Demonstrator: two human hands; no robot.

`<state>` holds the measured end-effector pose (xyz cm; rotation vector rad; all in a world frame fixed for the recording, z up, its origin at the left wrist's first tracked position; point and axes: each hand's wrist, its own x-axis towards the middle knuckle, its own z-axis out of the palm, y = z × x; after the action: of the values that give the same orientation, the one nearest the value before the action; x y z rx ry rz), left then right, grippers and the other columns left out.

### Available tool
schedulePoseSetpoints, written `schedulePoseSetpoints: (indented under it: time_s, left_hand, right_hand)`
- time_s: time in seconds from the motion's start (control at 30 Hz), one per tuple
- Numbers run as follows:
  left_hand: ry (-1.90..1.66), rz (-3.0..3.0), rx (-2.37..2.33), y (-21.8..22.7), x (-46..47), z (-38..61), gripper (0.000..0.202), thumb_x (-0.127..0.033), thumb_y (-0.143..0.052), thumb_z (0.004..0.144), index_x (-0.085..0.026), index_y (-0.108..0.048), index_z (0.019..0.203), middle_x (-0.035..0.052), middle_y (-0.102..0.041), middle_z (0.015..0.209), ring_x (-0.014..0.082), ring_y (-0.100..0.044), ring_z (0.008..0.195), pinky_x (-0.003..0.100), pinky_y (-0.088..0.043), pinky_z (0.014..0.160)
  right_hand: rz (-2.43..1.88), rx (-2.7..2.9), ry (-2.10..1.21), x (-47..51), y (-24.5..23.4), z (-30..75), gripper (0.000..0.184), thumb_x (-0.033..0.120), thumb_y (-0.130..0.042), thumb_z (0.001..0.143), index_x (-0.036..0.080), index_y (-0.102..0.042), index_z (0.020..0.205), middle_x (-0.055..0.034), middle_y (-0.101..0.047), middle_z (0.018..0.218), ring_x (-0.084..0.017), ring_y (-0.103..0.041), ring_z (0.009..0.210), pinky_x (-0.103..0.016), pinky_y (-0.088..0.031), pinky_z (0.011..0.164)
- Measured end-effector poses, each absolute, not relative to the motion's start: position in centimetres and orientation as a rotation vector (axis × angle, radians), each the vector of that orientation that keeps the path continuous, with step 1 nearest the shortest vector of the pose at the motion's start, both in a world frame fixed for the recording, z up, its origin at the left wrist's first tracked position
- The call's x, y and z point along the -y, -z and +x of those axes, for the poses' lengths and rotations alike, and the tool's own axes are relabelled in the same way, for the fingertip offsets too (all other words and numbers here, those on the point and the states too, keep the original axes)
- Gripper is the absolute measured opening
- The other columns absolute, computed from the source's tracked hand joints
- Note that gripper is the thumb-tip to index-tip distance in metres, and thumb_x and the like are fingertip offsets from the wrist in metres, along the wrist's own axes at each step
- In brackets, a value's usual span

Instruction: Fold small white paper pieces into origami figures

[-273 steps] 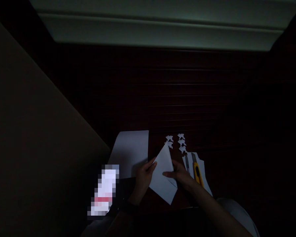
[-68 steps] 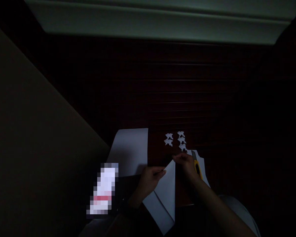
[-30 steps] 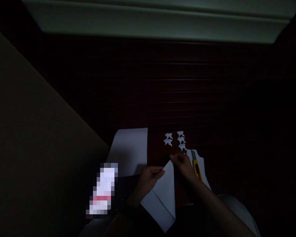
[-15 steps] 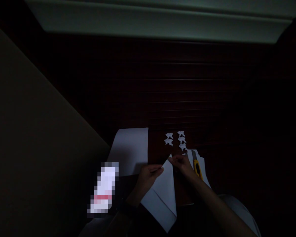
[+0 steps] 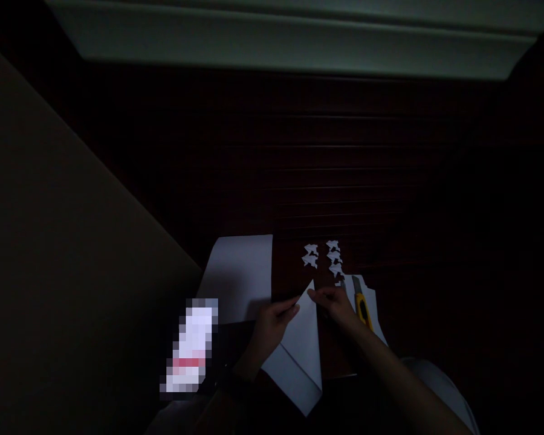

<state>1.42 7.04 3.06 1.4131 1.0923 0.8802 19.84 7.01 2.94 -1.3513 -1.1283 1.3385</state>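
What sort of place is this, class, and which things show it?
Probably a dim paper-craft desk, perhaps at home. On the dark wooden table lie small folded paper figures, a yellow utility knife and a spare flat sheet, while the left hand and right hand hold a creased white sheet.

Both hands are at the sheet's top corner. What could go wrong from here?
The knife lies right beside the right hand; it is too dark to tell if the blade is out, so the wrist could catch it. The paper figures sit just past the folded sheet; a swing could scatter them. The left hand pinches only its edge, so the fold might slip.
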Motion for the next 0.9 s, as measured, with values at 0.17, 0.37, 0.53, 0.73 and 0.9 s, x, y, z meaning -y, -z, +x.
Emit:
schedulePoseSetpoints:
  time_s: [0.17,0.37,0.53,0.73,0.9]
  left_hand:
    - [-0.895,1.421,-1.109,-2.91,-7.07,1.44,0.032,-0.035,-0.057,0.080,-0.019,-0.066,0.106,0.0028,-0.068,0.105,0.0228,-0.064,0.094,0.033,-0.048,0.085]
    - [-0.876,1.383,-1.118,-3.11,-7.05,1.48,0.032,-0.034,-0.058,0.079,-0.017,-0.067,0.104,0.0039,-0.069,0.102,0.0227,-0.064,0.093,0.031,-0.050,0.082]
    - [-0.886,1.254,-1.071,-2.73,-7.07,1.61,0.034,-0.035,-0.061,0.076,-0.017,-0.068,0.104,0.0057,-0.069,0.103,0.0235,-0.064,0.090,0.032,-0.050,0.081]
    - [-0.781,1.115,-0.989,-2.40,-7.14,1.26,0.039,-0.037,-0.066,0.072,-0.013,-0.068,0.102,0.0109,-0.070,0.099,0.0252,-0.066,0.084,0.034,-0.050,0.076]
    - [-0.760,1.119,-0.972,-2.47,-6.96,1.08,0.032,-0.036,-0.066,0.072,-0.012,-0.070,0.094,0.0114,-0.071,0.091,0.0238,-0.066,0.079,0.031,-0.049,0.071]
  right_hand:
    - [-1.372,1.153,-1.373,-6.85,-2.84,19.81,0.036,0.050,-0.062,0.072,0.016,-0.062,0.059,0.0048,-0.045,0.042,-0.007,-0.033,0.038,-0.022,-0.020,0.039]
    - [-1.227,1.072,-1.501,-6.46,-3.40,19.29,0.028,0.042,-0.069,0.068,0.014,-0.067,0.071,-0.0013,-0.064,0.064,-0.011,-0.053,0.054,-0.022,-0.038,0.052]
    - [-1.192,1.033,-1.591,-6.41,-3.75,19.35,0.030,0.042,-0.071,0.066,0.013,-0.070,0.075,-0.0045,-0.068,0.074,-0.015,-0.059,0.064,-0.027,-0.043,0.064]
    - [-1.198,1.038,-1.630,-6.59,-3.53,19.85,0.026,0.038,-0.074,0.064,0.013,-0.069,0.071,-0.0037,-0.068,0.069,-0.014,-0.058,0.061,-0.026,-0.042,0.061]
    - [-1.231,1.049,-1.584,-6.57,-2.90,19.76,0.027,0.039,-0.072,0.066,0.013,-0.069,0.070,-0.0042,-0.067,0.068,-0.015,-0.058,0.060,-0.026,-0.042,0.060]
